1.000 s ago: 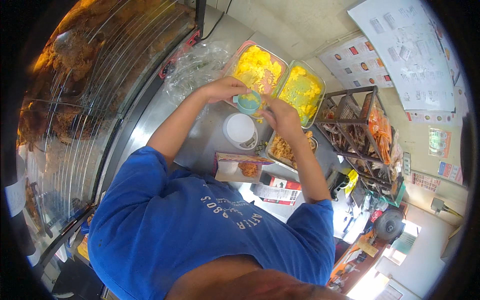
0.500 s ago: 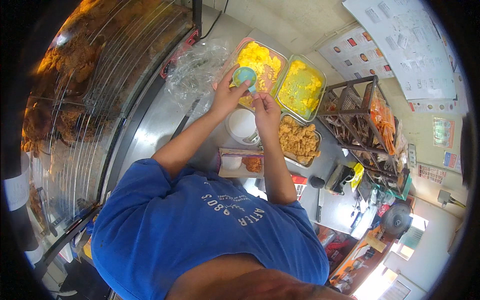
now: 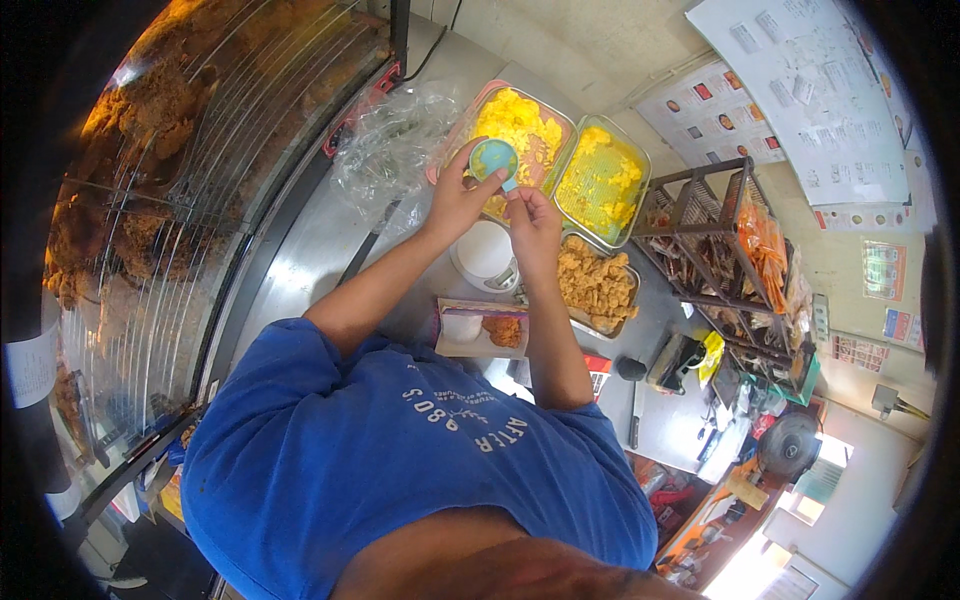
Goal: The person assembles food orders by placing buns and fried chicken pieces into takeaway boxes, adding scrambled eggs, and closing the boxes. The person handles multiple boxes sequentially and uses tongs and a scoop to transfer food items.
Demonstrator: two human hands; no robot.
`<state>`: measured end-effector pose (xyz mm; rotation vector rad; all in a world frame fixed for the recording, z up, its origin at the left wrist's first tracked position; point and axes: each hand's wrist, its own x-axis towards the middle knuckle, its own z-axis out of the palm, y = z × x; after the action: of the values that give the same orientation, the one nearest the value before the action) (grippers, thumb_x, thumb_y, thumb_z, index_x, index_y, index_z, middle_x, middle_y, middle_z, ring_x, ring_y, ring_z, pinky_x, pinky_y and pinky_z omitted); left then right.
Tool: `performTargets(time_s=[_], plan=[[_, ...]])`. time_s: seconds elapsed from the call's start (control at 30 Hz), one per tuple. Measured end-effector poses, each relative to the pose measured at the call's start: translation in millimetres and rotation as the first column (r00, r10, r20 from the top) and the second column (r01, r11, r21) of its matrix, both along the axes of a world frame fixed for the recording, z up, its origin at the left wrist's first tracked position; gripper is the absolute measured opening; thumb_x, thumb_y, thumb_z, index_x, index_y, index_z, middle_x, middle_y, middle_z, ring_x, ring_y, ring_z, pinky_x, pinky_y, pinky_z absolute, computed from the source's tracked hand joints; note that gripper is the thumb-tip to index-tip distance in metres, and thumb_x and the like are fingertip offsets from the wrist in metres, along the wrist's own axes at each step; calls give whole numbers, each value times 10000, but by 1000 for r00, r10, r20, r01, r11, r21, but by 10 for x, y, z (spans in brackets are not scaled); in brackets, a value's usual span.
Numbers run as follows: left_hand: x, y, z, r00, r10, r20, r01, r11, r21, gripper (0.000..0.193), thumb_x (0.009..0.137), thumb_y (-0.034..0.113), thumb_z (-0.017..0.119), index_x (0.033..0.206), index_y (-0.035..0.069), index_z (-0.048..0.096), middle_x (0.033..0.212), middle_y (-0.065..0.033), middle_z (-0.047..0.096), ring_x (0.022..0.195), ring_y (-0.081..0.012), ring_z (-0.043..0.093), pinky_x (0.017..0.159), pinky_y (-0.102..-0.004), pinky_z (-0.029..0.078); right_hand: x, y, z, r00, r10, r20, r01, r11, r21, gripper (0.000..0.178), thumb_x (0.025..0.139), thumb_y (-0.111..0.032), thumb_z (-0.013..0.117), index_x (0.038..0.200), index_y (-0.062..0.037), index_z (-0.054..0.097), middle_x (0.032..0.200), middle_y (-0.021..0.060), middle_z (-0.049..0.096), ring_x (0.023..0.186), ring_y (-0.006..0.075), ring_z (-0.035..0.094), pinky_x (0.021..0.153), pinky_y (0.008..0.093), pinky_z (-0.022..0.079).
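Observation:
A light blue measuring scoop [image 3: 494, 160] with a short handle is held up over a tray of yellow scrambled egg [image 3: 520, 118]. My left hand [image 3: 458, 200] is closed round the side of the scoop's cup. My right hand [image 3: 535, 218] pinches its handle. Bits of yellow show inside the cup. Below my hands sits a round white dish [image 3: 484, 250], apparently on a kitchen scale. Nearer to me lies an open takeaway box [image 3: 470, 346] with a white rice mound and a reddish-brown fried piece.
A second tray [image 3: 640, 200] holds less egg, to the right of the first. Nearer stands a tray of fried chicken pieces [image 3: 592, 285]. Clear plastic bags [image 3: 390, 145] lie at left beside a glass-fronted food warmer [image 3: 150, 220]. A crate rack [image 3: 700, 230] and a knife [image 3: 636, 412] are at right.
The scoop has tilted slightly so more of its inside shows, and its handle shows more clearly by my right fingers. Both hands stay almost in place.

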<state>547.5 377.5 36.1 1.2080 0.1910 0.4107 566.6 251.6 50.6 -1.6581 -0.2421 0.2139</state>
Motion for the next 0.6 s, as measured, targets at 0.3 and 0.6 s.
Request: performTargets(time_s=[0.3, 0.6], plan=[[35, 34, 55, 994, 105, 17, -105, 994, 24, 533, 844, 66, 683, 1304, -28, 430, 1143, -112, 570, 1005, -161, 599, 789, -276, 560, 18, -37, 121, 999, 0, -46, 2, 998, 56, 109, 915, -98, 579, 892, 2, 615, 678, -42, 546, 594, 10, 444, 512, 189, 331], [39, 24, 75, 991, 133, 26, -134, 991, 30, 545, 830, 72, 700, 1298, -28, 438, 1142, -115, 570, 1000, -161, 599, 794, -272, 550, -19, 10, 134, 999, -28, 43, 26, 999, 29, 111, 922, -93, 575, 873, 3, 605, 662, -55, 521, 582, 10, 428, 505, 190, 320]])
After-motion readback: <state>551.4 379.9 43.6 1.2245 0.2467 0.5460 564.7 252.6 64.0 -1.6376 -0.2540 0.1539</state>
